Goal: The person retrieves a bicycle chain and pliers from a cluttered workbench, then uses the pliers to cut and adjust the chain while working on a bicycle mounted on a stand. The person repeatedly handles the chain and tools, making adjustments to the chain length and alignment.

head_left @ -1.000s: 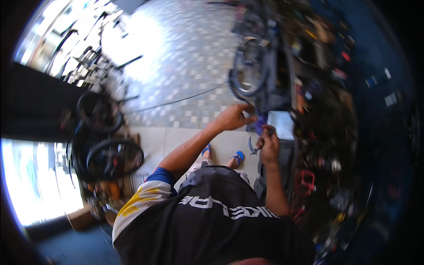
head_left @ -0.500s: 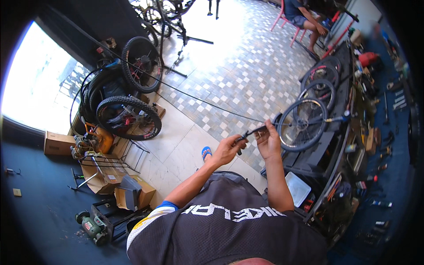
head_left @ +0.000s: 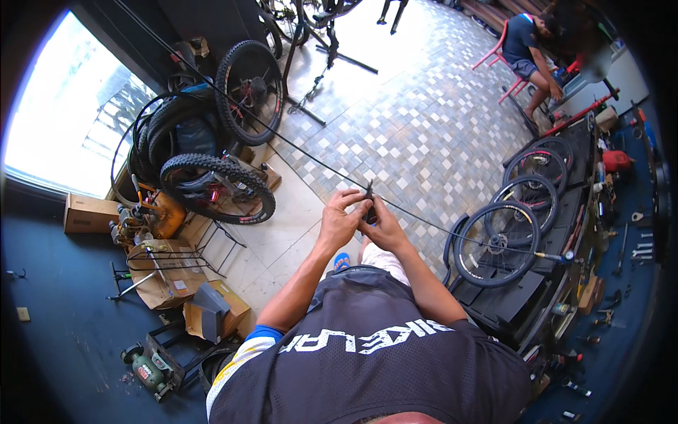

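In front of my chest my two hands meet around a small dark object [head_left: 370,208]. Its kind does not show, and fingers cover most of it. My left hand [head_left: 342,220] closes on it from the left, thumb and fingers bent inward. From the right, my right hand [head_left: 385,230] pinches the same piece. A thin black hose [head_left: 311,157] passes just beyond my fingertips, running from the upper left to a gauge [head_left: 568,256] at the right bench. I cannot tell whether the hose touches my hands.
Several bicycle wheels [head_left: 496,244] lie on the black bench [head_left: 487,304] at right, with tools along its wall. Tyred wheels [head_left: 248,92], hung tubes, an orange tank [head_left: 168,214] and cardboard boxes [head_left: 92,214] stand at left. A person [head_left: 522,53] sits on a red chair at the far right.
My hands have come together and moved slightly left. The long dark piece that stretched between them now shows only as a short upright bit. The view has shifted.
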A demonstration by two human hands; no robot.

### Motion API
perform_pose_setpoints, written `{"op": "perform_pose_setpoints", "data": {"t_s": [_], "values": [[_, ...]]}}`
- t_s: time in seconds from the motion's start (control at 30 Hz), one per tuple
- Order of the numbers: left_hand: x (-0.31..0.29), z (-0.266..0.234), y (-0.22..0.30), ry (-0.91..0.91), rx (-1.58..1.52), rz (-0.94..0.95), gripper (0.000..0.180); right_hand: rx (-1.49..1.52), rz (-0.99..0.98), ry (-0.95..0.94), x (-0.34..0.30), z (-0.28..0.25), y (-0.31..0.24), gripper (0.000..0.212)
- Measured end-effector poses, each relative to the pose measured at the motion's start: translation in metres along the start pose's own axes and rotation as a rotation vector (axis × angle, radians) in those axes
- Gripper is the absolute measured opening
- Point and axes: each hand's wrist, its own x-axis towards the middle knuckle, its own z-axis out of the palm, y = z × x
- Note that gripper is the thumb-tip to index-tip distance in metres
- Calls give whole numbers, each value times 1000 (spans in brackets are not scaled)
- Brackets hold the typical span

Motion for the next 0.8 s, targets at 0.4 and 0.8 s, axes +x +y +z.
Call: {"op": "perform_pose_setpoints", "data": {"t_s": [0.4, 0.8], "values": [[270, -35, -63, -160, 237, -87, 34, 378, 139, -102, 266, -74, 92, 32], [521, -107, -84, 35, 115, -281, 30, -62, 101, -177, 598, -159, 25, 28]]}}
